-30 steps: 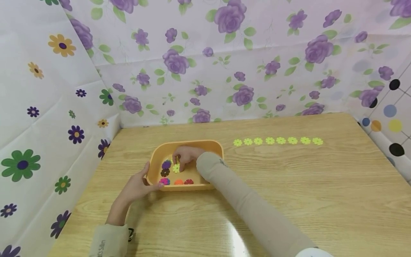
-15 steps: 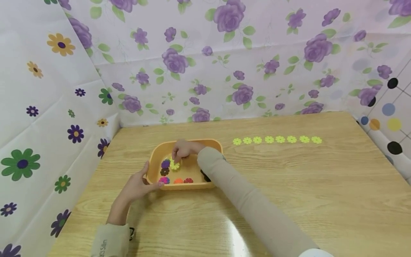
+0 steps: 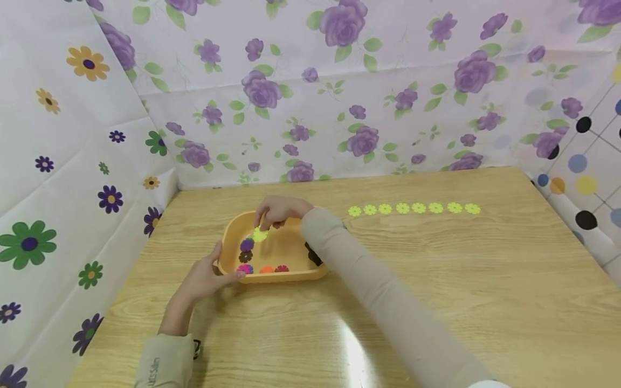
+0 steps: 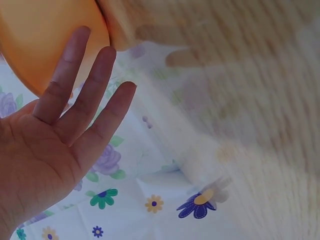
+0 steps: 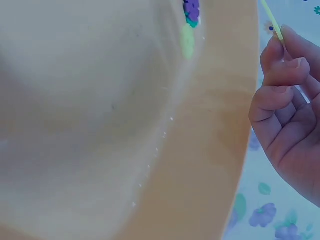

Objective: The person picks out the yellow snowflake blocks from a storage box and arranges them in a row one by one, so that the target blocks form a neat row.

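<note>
In the head view, an orange plastic basin stands on the table. My left hand is at its left end, thumb on the front rim. The left wrist view shows three straight, spread fingers against the basin's outer wall. Above the basin's back left part, my right hand pinches a yellow-green flower-shaped disc between thumb and fingertips; the right wrist view has this disc edge-on. Purple, brown, pink, orange and red discs lie inside.
Several yellow-green flower discs form a row along the table's back, right of the basin. Black pieces lie at the basin's right end, partly behind the right sleeve. Flower-printed sheets enclose the wooden table.
My right hand has risen and shifted toward the basin's back, lifting the yellow-green disc from the basin floor. My left hand stays at the basin's left end. The head view has shifted slightly.
</note>
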`<state>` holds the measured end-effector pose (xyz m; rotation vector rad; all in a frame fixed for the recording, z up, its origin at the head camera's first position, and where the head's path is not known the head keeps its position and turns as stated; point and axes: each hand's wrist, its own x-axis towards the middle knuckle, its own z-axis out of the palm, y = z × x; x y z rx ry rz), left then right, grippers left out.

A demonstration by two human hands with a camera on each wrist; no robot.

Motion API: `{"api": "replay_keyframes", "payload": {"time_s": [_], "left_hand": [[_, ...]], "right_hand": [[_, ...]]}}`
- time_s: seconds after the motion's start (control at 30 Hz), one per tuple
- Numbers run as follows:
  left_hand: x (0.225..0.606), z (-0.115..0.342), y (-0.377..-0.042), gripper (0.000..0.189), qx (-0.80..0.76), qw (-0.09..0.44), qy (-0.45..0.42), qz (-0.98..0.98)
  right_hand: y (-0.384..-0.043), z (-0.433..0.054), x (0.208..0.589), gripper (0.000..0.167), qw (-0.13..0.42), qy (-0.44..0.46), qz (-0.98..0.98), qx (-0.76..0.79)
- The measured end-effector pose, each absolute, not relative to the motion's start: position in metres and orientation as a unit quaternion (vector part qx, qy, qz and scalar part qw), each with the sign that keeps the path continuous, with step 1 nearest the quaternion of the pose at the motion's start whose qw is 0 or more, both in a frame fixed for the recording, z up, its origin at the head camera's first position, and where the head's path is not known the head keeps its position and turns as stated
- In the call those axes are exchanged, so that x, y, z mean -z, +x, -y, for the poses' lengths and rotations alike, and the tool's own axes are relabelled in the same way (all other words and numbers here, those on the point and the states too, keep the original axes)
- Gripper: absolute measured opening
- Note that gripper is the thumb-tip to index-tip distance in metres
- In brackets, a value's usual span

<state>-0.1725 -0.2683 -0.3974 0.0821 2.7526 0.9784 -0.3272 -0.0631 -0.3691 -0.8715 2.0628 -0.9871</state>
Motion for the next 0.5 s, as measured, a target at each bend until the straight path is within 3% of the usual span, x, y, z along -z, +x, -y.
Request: {"api": "replay_keyframes", "payload": {"time_s": [0.5], "left_hand": [[0.397, 0.268, -0.173, 0.105, -0.328, 0.111, 0.031, -0.938]], "right_hand": [[-0.324, 0.035, 0.341, 0.011, 0.320, -0.357, -0.795, 0.371]]}}
